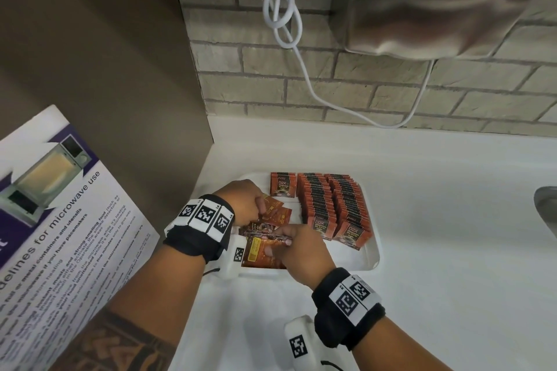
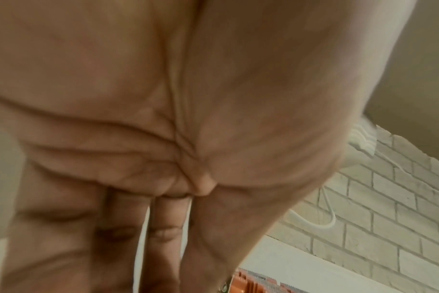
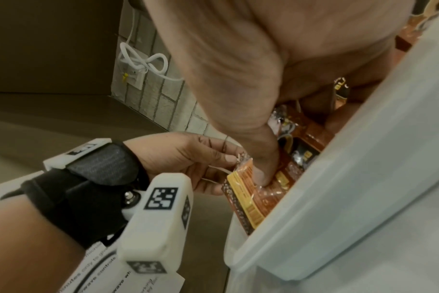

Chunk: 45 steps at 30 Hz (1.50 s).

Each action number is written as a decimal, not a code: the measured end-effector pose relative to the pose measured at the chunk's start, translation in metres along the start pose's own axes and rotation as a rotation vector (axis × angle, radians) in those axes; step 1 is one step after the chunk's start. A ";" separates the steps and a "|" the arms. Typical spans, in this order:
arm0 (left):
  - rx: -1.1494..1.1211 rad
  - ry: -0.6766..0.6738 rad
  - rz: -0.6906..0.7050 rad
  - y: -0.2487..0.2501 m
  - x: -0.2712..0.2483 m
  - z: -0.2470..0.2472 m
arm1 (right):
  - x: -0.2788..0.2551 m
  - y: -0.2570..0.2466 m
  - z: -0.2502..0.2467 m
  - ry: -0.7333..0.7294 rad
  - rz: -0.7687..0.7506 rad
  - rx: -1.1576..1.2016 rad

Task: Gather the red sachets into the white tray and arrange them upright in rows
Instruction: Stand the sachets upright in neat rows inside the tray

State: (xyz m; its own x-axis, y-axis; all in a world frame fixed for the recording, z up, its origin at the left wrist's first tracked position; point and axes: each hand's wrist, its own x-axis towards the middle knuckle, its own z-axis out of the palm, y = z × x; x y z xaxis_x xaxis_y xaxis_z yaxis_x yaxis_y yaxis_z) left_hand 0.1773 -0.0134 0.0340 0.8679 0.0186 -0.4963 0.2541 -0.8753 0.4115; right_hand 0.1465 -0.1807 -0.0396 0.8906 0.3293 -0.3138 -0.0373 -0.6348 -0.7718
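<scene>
White counter [image 1: 437, 220] under brick wall [image 1: 376, 93], poster [image 1: 60, 220] at left. White tray [image 1: 372, 253] on counter, near-left corner. Two rows of red sachets [image 1: 331, 205] upright in tray's right half, one more upright at far side; loose sachets [image 1: 265, 238] heaped flat in left half. Left hand [image 1: 241, 200] curled, pinching loose sachet edge. Right hand [image 1: 301, 247] on heap, thumb pressing yellow-label sachet [image 3: 248, 200].

Upright sachet rows [image 1: 333, 205] crowd the tray's right, loose sachets [image 1: 275, 214] clutter left, counter [image 1: 452, 235] open rightward
</scene>
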 end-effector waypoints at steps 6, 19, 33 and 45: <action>-0.095 0.169 0.051 -0.009 0.002 -0.008 | -0.012 -0.009 -0.029 0.054 -0.090 0.096; -1.403 -0.384 0.119 0.047 -0.014 0.012 | -0.007 -0.043 -0.110 0.055 -0.218 0.125; -1.509 -0.146 0.270 0.068 -0.016 0.030 | -0.007 -0.036 -0.124 0.133 -0.236 0.205; -1.452 -0.032 0.227 0.059 -0.012 0.028 | -0.011 -0.026 -0.138 0.372 -0.370 0.420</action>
State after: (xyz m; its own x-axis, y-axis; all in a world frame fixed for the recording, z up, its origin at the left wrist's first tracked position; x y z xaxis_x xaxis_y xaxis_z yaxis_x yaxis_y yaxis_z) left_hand 0.1699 -0.0787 0.0432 0.9423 -0.0771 -0.3257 0.3295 0.3852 0.8620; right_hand 0.2005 -0.2640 0.0604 0.9726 0.1627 0.1660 0.1942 -0.1761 -0.9650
